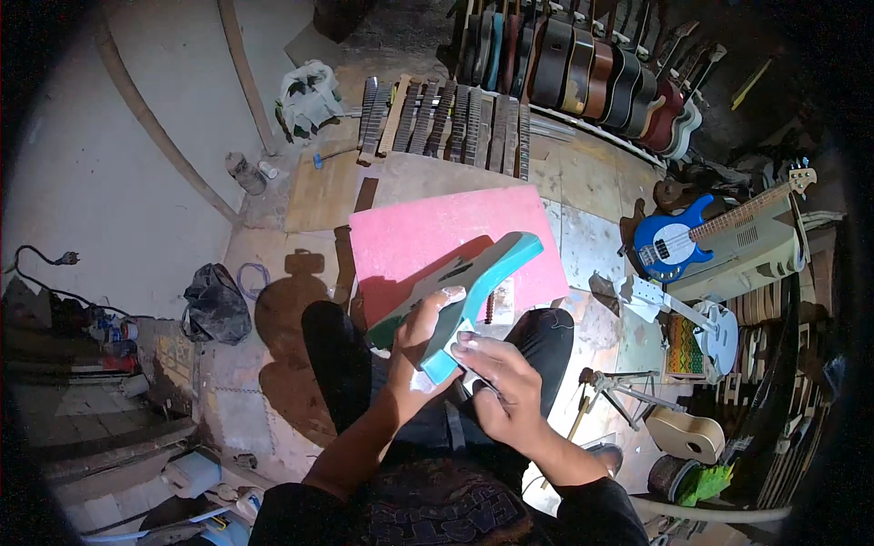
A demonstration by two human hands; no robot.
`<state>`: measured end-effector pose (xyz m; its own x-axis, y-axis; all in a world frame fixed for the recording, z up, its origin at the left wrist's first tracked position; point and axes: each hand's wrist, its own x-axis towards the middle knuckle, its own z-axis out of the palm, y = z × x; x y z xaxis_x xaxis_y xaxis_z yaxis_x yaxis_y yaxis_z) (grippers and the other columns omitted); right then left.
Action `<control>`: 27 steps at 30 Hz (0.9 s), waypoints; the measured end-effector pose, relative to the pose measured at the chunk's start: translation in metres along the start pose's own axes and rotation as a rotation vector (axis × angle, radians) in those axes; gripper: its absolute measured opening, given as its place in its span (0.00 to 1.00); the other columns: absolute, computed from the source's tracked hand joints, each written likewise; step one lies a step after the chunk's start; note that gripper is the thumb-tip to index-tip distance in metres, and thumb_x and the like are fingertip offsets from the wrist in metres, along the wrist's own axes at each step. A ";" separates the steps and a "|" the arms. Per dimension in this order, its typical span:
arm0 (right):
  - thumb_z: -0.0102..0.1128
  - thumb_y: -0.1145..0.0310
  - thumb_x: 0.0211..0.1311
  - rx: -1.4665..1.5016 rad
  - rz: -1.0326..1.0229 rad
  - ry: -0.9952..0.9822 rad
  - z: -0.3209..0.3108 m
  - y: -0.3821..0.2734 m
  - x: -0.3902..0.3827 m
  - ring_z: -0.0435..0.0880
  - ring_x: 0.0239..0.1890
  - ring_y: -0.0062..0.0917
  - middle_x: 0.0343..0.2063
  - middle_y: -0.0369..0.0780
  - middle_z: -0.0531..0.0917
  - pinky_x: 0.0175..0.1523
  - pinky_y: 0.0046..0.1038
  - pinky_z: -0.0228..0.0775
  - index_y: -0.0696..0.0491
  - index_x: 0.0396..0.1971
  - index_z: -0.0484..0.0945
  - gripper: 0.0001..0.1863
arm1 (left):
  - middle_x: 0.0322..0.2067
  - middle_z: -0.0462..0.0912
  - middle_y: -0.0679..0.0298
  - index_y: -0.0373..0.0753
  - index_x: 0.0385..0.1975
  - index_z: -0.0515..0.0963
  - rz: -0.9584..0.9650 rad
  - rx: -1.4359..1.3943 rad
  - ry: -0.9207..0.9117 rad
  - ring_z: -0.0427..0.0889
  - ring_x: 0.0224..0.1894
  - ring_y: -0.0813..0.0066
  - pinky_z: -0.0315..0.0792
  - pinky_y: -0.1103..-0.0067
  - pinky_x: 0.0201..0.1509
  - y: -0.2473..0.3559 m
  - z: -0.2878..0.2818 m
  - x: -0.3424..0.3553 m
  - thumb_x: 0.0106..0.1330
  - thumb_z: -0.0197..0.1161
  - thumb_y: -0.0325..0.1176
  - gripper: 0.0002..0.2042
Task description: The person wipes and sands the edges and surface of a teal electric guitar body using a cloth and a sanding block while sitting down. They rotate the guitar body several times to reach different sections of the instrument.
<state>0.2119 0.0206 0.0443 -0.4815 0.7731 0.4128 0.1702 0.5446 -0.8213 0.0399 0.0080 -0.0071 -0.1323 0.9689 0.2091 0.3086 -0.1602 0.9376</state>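
Note:
A teal guitar body [499, 262] is held tilted on edge above my lap, with its pale, bare-looking face turned to the left. My left hand [421, 338] grips it near its close end, thumb over the edge and whitish dust on the fingers. Against the same end, on its right side, my right hand [503, 380] is closed with its fingers bent. A small pale patch shows at those fingertips, and a dark, shiny bit lies under them; what they hold is not clear. Beneath the body a pink board [410, 223] lies on the floor between and beyond my knees.
Several guitar necks [446, 123] lie in a row beyond the board, with hanging guitars [583, 73] behind. At right are a blue bass guitar [674, 241], a pale guitar body [719, 338], a tripod-like stand [619, 391] and an acoustic guitar body [687, 435]. A black bag [217, 305] sits at left.

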 end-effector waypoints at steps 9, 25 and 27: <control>0.51 0.91 0.51 -0.396 0.229 0.116 -0.015 0.123 0.008 0.80 0.67 0.47 0.63 0.52 0.80 0.68 0.38 0.73 0.54 0.63 0.80 0.36 | 0.51 0.85 0.52 0.35 0.58 0.72 0.158 0.111 0.059 0.90 0.49 0.60 0.82 0.71 0.54 0.007 0.000 0.009 0.57 0.79 0.24 0.30; 0.50 0.90 0.51 -0.303 0.131 0.099 -0.003 0.111 0.001 0.82 0.63 0.47 0.59 0.53 0.82 0.68 0.38 0.73 0.55 0.60 0.83 0.34 | 0.53 0.85 0.50 0.36 0.57 0.74 0.210 0.112 0.014 0.89 0.52 0.57 0.82 0.69 0.55 0.005 0.001 0.004 0.56 0.79 0.24 0.28; 0.51 0.90 0.52 -0.253 0.139 0.086 -0.004 0.115 -0.003 0.83 0.63 0.47 0.59 0.53 0.82 0.68 0.37 0.73 0.56 0.59 0.83 0.33 | 0.53 0.85 0.50 0.36 0.57 0.74 0.169 0.099 -0.005 0.89 0.52 0.57 0.82 0.69 0.56 0.008 -0.001 0.001 0.56 0.79 0.24 0.28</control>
<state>0.2361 0.0820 -0.0499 -0.3656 0.8647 0.3444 0.4434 0.4871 -0.7524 0.0416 0.0076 0.0009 -0.0659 0.9307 0.3599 0.4175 -0.3018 0.8571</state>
